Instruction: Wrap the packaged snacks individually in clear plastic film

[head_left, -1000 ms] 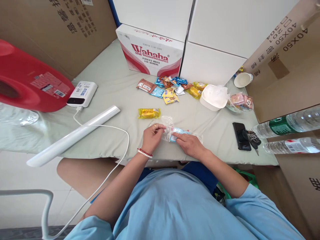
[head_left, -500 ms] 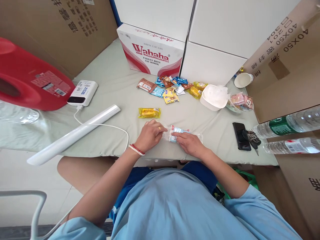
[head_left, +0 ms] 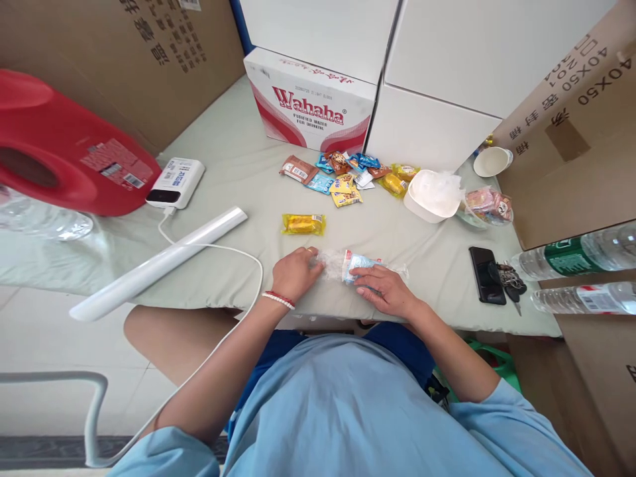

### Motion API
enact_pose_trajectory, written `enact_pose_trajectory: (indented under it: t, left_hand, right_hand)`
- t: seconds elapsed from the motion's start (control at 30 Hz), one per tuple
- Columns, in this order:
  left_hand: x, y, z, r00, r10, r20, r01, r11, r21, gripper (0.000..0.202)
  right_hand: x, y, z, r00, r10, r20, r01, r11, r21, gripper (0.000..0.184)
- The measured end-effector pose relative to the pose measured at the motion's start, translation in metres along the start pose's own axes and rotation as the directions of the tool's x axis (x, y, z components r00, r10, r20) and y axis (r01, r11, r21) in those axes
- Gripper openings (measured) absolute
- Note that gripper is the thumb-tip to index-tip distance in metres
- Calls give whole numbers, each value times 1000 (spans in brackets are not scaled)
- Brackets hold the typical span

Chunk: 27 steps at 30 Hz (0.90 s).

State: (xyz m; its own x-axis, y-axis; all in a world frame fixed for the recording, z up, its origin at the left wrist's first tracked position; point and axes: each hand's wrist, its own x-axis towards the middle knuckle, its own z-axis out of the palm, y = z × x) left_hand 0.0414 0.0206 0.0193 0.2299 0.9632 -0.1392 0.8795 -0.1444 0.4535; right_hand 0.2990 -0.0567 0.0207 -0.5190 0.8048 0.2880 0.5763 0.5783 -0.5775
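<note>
A clear plastic bag (head_left: 328,265) lies flat near the table's front edge, with a blue and white packet (head_left: 362,264) in or under its film; which of the two I cannot tell. My left hand (head_left: 294,277) is at the bag's left end, thumb and forefinger closed on the film. My right hand (head_left: 389,289) rests over the packet's right part, its fingers apart and lying on it, hiding some of the bag. Just beyond the left hand is a yellow-wrapped snack (head_left: 303,224), untouched.
Behind are several small snack packets (head_left: 344,184), a white bowl (head_left: 426,211) with crumpled plastic, and a Wahaba-printed carton (head_left: 311,109). A white tube (head_left: 163,262), cable and power bank (head_left: 179,179) lie left. A phone (head_left: 487,275), keys (head_left: 510,278) and water bottles (head_left: 571,255) lie right.
My left hand has lowered and flattened toward the table at the bag's end. The right hand's fingers have spread from a pointing pose. The whole view has shifted slightly.
</note>
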Motion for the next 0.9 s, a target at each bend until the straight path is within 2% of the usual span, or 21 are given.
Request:
enact_pose_trajectory:
  t: [0.07, 0.13, 0.17, 0.23, 0.3, 0.37, 0.47, 0.57, 0.63, 0.73, 0.8, 0.83, 0.9]
  left_hand:
    - [0, -1, -2, 995, 37, -91, -49, 989, -141, 19]
    - [-3, 5, -6, 985, 65, -158, -121, 918, -377, 15]
    - [-6, 11, -8, 985, 93, -147, -155, 852, -500, 16]
    - [-13, 29, -10, 980, 190, -55, -176, 715, -676, 18]
    - [-19, 50, -8, 959, 284, 20, -182, 667, -722, 16]
    - [-22, 70, -3, 946, 323, 16, -225, 692, -686, 14]
    - [-20, 85, 7, 948, 318, -15, -251, 718, -650, 26]
    - [-14, 84, 12, 947, 322, 11, -229, 695, -681, 36]
    - [-10, 79, 14, 936, 350, 32, -243, 712, -659, 39]
    - [-8, 74, 18, 901, 434, 2, -363, 757, -543, 37]
    - [-11, 74, 23, 858, 512, -42, -481, 771, -417, 30]
    - [-14, 76, 26, 835, 547, -60, -532, 775, -341, 27]
    - [-20, 81, 32, 796, 601, -72, -602, 775, -191, 24]
  right_hand:
    - [1, 2, 2, 1000, 7, -22, -7, 1000, 20, 24]
    - [2, 3, 3, 999, 4, -39, -2, 998, 56, 24]
    - [3, 3, 4, 999, 3, -42, 0, 997, 73, 25]
    - [5, 4, 4, 999, 4, -34, -1, 996, 93, 26]
    - [5, 5, 3, 1000, -1, -16, 2, 995, 99, 26]
    - [5, 6, 2, 1000, -13, -3, 13, 995, 99, 25]
    - [-1, 8, -2, 1000, -19, 12, 18, 995, 93, 23]
    - [-11, 8, -4, 1000, -2, -29, 6, 988, 153, 25]
    - [-18, 6, -5, 995, 43, -86, -22, 972, 234, 26]
    - [-26, 4, -5, 980, 149, -130, -99, 938, 331, 27]
    - [-29, 7, -6, 938, 271, -218, -185, 919, 348, 30]
    - [-30, 10, -6, 890, 353, -287, -253, 909, 332, 31]
    - [-34, 18, -6, 756, 496, -426, -436, 868, 237, 29]
